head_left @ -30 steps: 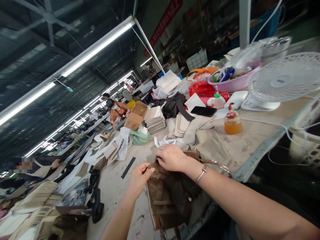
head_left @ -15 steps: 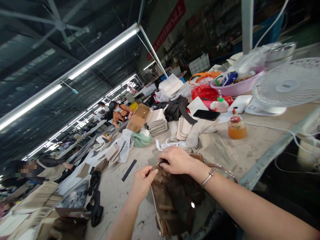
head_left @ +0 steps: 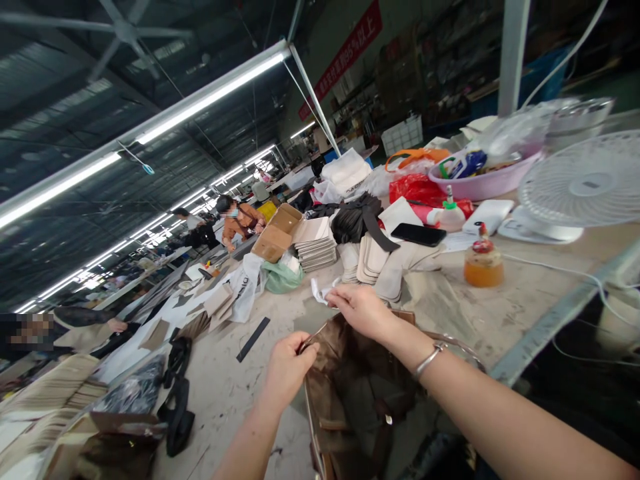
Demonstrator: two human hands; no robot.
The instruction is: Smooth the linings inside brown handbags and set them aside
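A dark brown bag [head_left: 350, 393] lies at the near edge of the long workbench [head_left: 475, 307], its top rim held by both my hands. My left hand [head_left: 287, 369] is closed, pinching the rim at its left corner. My right hand [head_left: 361, 310] is closed on the rim a little farther back and to the right; a metal bangle [head_left: 430, 358] sits on that wrist. The bag's lining shows between the two hands. Its lower part hangs over the bench edge toward me.
Behind the bag lie stacks of beige cut pieces [head_left: 373, 260], a black phone [head_left: 419, 234], an orange jar [head_left: 483, 265], a white fan [head_left: 583, 183] and a pink basin [head_left: 483, 183]. A black ruler [head_left: 253, 339] and black straps [head_left: 176, 393] lie left. Other people work farther down.
My right hand has lifted off the bag's top and drawn the rim back and right, away from my left hand, so the bag's mouth gapes wider. The view has tilted slightly.
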